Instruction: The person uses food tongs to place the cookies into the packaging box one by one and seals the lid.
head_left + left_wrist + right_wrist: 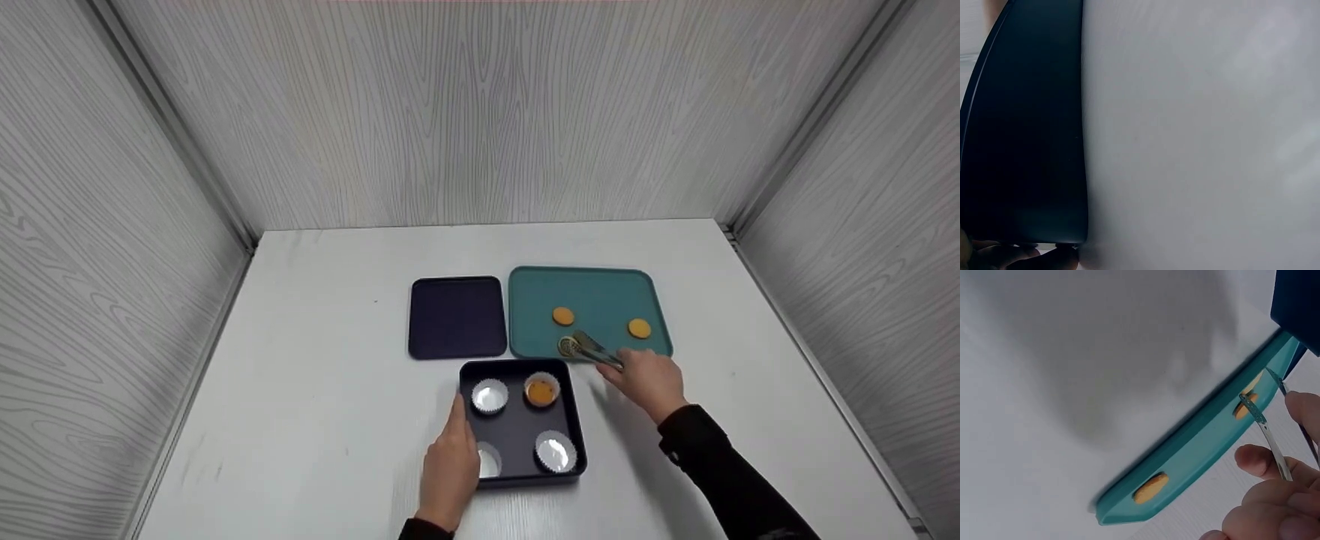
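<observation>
Right sleeve was black, with a cuff; left sleeve, black, showed only its end. Left hand, right hand: were bare.

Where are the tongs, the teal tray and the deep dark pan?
Tongs [1273, 445], right wrist view: one arm.
Teal tray [596, 291], head view: bare floor.
Deep dark pan [520, 429], head view: bare middle of floor.

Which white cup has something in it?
The back-right cup in the dark pan: it holds an orange disc; the other three show only white.
</observation>
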`<state>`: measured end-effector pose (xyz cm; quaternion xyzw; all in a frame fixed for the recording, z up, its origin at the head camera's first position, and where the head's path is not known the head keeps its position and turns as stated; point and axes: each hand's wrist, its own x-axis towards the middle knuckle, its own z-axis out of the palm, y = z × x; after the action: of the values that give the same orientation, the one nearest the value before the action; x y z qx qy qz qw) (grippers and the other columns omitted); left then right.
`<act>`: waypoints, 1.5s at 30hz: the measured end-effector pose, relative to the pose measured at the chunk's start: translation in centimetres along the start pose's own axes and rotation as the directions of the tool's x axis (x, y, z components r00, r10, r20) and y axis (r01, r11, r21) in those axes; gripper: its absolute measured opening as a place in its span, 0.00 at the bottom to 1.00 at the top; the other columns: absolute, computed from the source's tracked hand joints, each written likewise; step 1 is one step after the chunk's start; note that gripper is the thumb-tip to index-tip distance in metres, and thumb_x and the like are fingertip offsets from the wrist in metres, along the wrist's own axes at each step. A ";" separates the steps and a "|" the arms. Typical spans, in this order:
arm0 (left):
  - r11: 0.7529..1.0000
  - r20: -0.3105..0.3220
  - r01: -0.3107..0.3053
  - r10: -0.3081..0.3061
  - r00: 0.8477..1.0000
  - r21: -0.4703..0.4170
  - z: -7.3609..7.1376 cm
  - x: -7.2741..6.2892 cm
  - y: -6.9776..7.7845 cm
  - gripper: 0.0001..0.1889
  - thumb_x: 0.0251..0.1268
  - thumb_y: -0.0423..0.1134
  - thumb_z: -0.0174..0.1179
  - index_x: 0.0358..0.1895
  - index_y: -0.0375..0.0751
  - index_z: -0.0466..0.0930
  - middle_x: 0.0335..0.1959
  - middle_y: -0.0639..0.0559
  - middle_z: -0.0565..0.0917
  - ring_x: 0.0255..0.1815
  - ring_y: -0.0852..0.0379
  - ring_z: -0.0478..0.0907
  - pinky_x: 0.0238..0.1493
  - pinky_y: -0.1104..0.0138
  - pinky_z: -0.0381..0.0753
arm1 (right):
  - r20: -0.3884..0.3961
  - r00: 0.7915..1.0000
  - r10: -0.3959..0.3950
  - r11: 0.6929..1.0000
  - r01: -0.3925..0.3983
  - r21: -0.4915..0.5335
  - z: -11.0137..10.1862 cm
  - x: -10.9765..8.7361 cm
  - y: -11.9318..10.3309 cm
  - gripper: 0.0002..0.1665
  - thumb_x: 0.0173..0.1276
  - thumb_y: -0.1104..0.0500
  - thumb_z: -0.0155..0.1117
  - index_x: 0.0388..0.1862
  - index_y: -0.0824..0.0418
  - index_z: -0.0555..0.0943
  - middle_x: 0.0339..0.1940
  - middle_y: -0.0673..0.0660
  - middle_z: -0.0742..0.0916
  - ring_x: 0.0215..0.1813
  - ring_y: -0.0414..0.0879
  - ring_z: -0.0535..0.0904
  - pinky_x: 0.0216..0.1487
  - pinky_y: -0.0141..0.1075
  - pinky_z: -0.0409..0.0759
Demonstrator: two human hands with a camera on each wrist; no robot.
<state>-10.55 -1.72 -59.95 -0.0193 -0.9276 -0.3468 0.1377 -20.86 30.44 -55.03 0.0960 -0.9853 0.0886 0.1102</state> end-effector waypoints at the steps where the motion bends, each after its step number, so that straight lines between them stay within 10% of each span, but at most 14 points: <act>1: 1.000 -0.002 -0.005 0.005 1.000 0.004 0.0 0.0 0.0 0.26 0.78 0.30 0.51 0.75 0.29 0.64 0.42 0.37 0.87 0.12 0.65 0.67 0.17 0.66 0.72 | 0.008 1.000 0.010 1.000 -0.010 0.030 0.0 0.0 0.0 0.32 0.67 0.42 0.73 0.16 0.54 0.65 0.10 0.49 0.65 0.14 0.44 0.63 0.19 0.38 0.57; 45: 1.000 0.030 0.025 -0.025 0.999 -0.003 0.0 0.1 0.0 0.25 0.79 0.31 0.51 0.75 0.28 0.64 0.38 0.37 0.86 0.12 0.65 0.68 0.18 0.67 0.73 | 0.062 0.996 0.061 0.920 -0.080 0.384 0.0 -0.3 1.2 0.27 0.74 0.48 0.67 0.18 0.53 0.66 0.16 0.44 0.62 0.20 0.39 0.58 0.27 0.34 0.56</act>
<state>-10.67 -1.71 -59.96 -0.0133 -0.9291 -0.3498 0.1193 -20.81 31.69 -55.27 0.0823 -0.9537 0.2827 0.0619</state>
